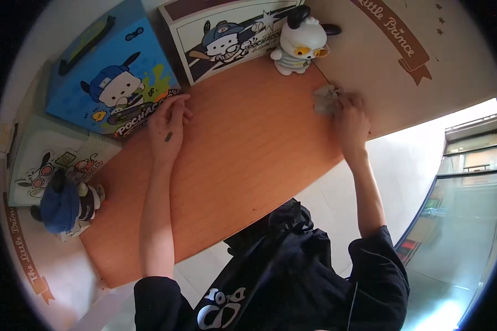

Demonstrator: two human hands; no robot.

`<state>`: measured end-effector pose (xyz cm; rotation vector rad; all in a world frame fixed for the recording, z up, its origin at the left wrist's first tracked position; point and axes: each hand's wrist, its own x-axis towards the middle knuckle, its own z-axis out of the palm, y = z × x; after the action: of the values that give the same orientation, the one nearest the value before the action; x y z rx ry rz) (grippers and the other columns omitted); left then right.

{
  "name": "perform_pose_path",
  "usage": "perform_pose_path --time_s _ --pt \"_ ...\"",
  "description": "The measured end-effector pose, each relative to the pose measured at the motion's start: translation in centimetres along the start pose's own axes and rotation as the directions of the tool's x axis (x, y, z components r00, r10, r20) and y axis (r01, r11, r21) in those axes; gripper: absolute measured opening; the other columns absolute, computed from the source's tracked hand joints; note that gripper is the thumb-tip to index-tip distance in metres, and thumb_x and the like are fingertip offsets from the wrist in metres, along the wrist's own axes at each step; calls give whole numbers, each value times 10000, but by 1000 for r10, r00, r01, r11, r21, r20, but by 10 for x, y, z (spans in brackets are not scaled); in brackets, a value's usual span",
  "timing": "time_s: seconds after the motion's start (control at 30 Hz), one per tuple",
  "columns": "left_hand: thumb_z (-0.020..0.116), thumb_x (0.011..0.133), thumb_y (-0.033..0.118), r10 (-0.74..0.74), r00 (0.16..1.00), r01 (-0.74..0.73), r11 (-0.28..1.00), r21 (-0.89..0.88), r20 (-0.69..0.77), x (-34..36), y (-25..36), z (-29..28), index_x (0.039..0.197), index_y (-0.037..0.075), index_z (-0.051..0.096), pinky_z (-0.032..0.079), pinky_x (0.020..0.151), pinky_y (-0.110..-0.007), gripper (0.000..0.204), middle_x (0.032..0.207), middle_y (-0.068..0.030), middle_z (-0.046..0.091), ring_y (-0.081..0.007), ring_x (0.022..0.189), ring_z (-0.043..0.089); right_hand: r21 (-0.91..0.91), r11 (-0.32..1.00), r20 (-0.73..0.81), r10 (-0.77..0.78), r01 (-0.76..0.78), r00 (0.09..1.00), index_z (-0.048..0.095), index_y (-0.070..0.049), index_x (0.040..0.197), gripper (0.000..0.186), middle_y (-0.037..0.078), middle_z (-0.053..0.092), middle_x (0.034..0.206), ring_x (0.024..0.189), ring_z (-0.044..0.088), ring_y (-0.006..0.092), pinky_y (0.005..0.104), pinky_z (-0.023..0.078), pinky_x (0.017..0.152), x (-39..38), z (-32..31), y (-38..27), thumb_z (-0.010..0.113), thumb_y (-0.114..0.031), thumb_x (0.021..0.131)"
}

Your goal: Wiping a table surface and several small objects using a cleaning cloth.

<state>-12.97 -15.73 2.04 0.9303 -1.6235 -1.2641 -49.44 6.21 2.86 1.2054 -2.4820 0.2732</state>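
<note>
At the far right of the orange wood-grain tabletop (pixel 248 149), my right hand (pixel 352 122) grips a crumpled grey cloth (pixel 326 100). The cloth touches the surface near the corner of a large cardboard panel, and the fingers are slightly blurred. My left hand (pixel 168 124) rests at the lower right corner of a blue cartoon box (pixel 102 69), its fingers loosely extended and nothing visible in them. A dark mark shows on the back of that hand. Just beyond the cloth stands a white puppy figurine (pixel 301 47) with black ears and yellow glasses.
A white and dark cartoon box (pixel 226 41) stands at the back. On the left are a pale green box (pixel 44 160) and a figurine in a blue cap (pixel 63 204). The cardboard panel (pixel 381 66) borders the right. A glass-fronted cabinet (pixel 464 220) stands beyond the pale floor.
</note>
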Motion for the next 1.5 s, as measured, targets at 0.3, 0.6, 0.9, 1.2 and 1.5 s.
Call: perform_pose_path --time_s 0.3,0.6,0.9,1.2,1.5 --pt "588 1125 128 -33 999 34 998 50 -13 -3 -1 -1 1224 4 766 477 692 -235 238 843 -42 698 -107 765 610 430 853 36 -344 296 938 727 -116 1305 302 112 665 1214 916 706 326 451 591 684 -86 -42 -78 657 -179 1018" --pt "584 1133 139 -17 1000 17 999 31 -3 -1 4 -2 1223 8 763 482 710 -239 240 846 -37 685 -112 778 603 -3 998 13 -66 66 998 744 -127 1291 290 94 707 1304 842 713 383 503 567 646 7 12 -11 603 -199 1049" --pt "584 1134 139 -28 999 29 1000 10 -19 -4 0 -8 1228 13 764 487 713 -241 239 863 -34 685 -109 784 605 -71 994 112 -78 86 991 762 -102 1197 253 107 703 1190 845 708 396 497 565 742 -37 -31 17 579 -220 1068" --pt "582 1129 133 38 999 -38 999 33 -9 0 -2 -4 1209 9 761 485 699 -239 232 872 -38 692 -108 765 606 -4 989 180 147 -149 973 770 -36 1032 240 78 706 1180 780 677 346 467 538 712 -67 -69 8 633 -232 1039" --pt "587 1111 117 12 1000 -12 1000 -5 -4 -5 2 2 1201 24 760 469 676 -238 216 823 -28 683 -109 736 598 579 509 -53 -756 637 652 743 -163 1322 418 46 667 1225 841 653 243 328 539 586 -185 -90 -179 734 -144 905"
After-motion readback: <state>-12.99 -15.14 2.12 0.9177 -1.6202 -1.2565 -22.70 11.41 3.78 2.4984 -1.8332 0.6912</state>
